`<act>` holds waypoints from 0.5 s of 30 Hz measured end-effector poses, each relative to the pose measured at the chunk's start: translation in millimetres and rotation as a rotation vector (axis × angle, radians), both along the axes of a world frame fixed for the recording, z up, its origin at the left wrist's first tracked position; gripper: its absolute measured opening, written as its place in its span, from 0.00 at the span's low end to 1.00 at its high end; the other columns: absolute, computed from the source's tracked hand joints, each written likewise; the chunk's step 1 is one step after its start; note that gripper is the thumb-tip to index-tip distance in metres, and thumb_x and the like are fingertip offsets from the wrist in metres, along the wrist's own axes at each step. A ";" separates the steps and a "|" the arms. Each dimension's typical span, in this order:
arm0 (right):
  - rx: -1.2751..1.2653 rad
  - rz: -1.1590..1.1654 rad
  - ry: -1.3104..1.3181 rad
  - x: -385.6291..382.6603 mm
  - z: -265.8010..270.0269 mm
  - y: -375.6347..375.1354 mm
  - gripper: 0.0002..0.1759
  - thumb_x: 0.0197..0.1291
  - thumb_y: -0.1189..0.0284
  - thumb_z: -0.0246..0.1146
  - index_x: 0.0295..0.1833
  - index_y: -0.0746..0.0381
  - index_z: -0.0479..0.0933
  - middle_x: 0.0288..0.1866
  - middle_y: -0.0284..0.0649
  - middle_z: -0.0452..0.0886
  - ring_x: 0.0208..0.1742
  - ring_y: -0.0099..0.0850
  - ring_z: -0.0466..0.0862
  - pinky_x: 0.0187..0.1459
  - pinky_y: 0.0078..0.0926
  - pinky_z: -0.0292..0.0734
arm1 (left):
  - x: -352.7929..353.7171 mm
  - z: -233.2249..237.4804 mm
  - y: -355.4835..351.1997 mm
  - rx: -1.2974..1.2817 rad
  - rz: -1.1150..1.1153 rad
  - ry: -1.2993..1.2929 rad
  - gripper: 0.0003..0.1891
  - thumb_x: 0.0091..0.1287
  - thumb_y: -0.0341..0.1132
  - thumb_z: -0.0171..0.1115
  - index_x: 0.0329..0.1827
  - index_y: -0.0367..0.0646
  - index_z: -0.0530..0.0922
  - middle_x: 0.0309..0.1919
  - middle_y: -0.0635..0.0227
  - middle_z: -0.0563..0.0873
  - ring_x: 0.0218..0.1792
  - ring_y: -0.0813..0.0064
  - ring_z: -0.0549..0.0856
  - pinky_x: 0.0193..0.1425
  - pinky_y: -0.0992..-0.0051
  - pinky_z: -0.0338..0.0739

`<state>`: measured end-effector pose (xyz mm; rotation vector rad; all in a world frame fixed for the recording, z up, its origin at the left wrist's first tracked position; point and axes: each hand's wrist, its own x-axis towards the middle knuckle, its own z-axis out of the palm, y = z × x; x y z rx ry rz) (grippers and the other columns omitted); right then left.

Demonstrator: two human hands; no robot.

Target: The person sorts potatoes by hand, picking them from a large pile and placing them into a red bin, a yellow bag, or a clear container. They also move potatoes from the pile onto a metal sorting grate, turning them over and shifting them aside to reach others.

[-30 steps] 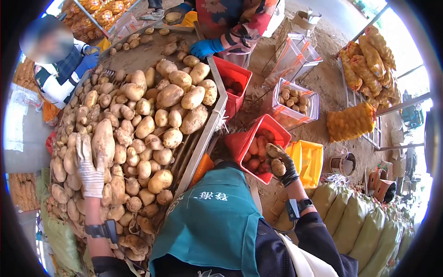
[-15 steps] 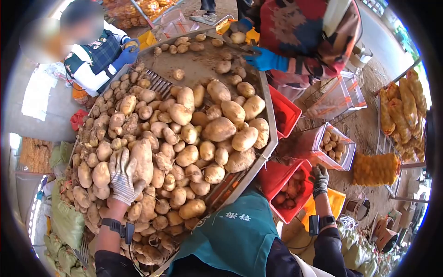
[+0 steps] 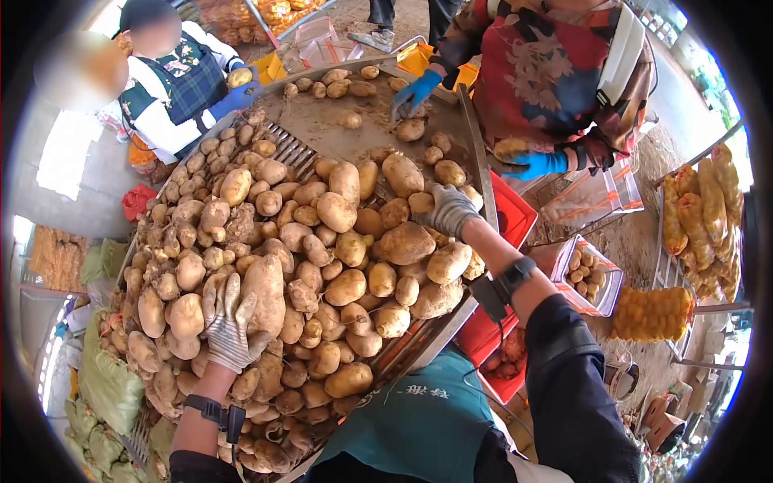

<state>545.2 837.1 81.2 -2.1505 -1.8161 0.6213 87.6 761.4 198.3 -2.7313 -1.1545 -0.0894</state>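
My left hand (image 3: 229,324), in a striped work glove, lies open on the potato heap with its fingers spread. Its thumb side rests against a large long potato (image 3: 263,296), and a rounder potato (image 3: 186,315) is by its fingers. My right hand (image 3: 448,211), gloved in grey, reaches over the right side of the heap. Its fingers extend down among the potatoes, near a small potato (image 3: 420,203) and below a yellowish one (image 3: 449,172); the fingertips are partly hidden. No potato is visibly gripped in either hand.
A metal-edged sorting table (image 3: 439,342) carries the heap. Red crates (image 3: 506,386) and a clear crate of potatoes (image 3: 585,278) stand to the right, with a filled net sack (image 3: 654,314) beyond. Across the table, two co-workers in blue gloves (image 3: 415,94) handle potatoes.
My right hand has moved from beside the red crate up and left onto the heap. My left hand stays by the large potato. The camera view has shifted slightly. The co-workers' hands have moved.
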 end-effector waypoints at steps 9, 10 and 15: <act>0.298 -0.198 1.009 43.2 21.9 -25.5 0.35 0.53 0.67 0.74 0.66 0.63 0.71 0.53 0.39 0.82 0.53 0.34 0.82 0.53 0.30 0.80 | 0.8 -2.7 -1.6 0.011 -0.020 -0.036 0.35 0.69 0.65 0.45 0.68 0.46 0.65 0.73 0.43 0.62 0.70 0.39 0.63 0.73 0.40 0.48; 0.231 -0.233 1.212 44.7 30.9 -38.2 0.35 0.55 0.67 0.72 0.68 0.63 0.69 0.55 0.40 0.79 0.55 0.34 0.81 0.54 0.33 0.80 | 1.5 -2.7 -2.0 0.033 -0.003 -0.021 0.35 0.70 0.64 0.45 0.68 0.46 0.65 0.73 0.43 0.62 0.71 0.38 0.62 0.73 0.41 0.48; 0.102 -0.184 1.995 28.2 44.4 -110.7 0.38 0.59 0.66 0.69 0.72 0.63 0.62 0.62 0.44 0.75 0.61 0.38 0.78 0.58 0.42 0.79 | -0.8 -2.7 -3.6 0.034 0.021 0.025 0.35 0.71 0.63 0.44 0.72 0.48 0.62 0.74 0.45 0.60 0.73 0.38 0.58 0.75 0.42 0.45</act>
